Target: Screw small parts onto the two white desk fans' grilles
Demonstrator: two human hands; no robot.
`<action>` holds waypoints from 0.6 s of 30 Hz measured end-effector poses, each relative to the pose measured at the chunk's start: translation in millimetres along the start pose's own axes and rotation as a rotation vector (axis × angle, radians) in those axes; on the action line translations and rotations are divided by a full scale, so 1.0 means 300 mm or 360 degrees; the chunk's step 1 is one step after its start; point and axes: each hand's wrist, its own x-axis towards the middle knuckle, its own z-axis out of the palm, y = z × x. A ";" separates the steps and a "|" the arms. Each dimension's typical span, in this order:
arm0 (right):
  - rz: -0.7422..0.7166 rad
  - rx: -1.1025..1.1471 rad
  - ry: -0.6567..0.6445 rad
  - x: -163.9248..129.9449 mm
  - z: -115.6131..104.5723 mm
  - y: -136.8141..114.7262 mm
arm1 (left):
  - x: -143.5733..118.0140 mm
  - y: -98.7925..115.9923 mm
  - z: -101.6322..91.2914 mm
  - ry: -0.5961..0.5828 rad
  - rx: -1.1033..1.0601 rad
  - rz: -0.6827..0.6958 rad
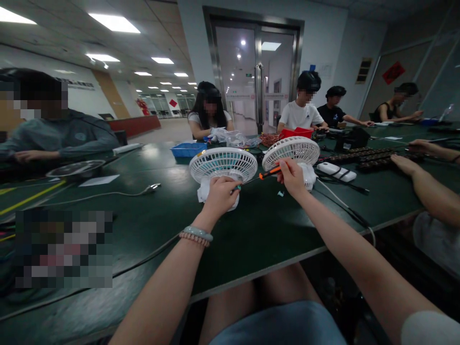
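My right hand (293, 178) grips a screwdriver (270, 172) by its orange and black handle, the shaft pointing left. My left hand (220, 195) is closed, its fingertips pinching a small teal piece (236, 188) close to the screwdriver's tip. Whether tip and piece touch I cannot tell. Behind my left hand a white fan (223, 163) rests on the table, its round grille tilted up. A second white fan (292, 149) stands behind my right hand. Another small pale teal piece (280, 193) lies on the table between my hands.
The green table (258, 239) holds a blue tray (187, 150), a red tray (296, 133), a white power unit (337, 172) with a black cable, and dark strips (373, 157). A cable plug (153, 188) lies left. A co-worker's hand (406, 165) rests at right; several people sit around.
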 end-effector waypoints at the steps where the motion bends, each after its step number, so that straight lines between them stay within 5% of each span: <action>1: 0.0012 0.0055 -0.0024 -0.003 0.001 0.004 | 0.000 0.001 -0.002 -0.0014 0.0008 0.0000; 8: 0.0077 0.0398 -0.0124 -0.011 0.007 0.023 | -0.004 -0.001 -0.010 -0.0052 0.0031 0.0029; 18: -0.0013 -0.0104 0.0043 0.001 -0.010 -0.011 | -0.005 -0.004 -0.009 -0.0043 0.0016 0.0047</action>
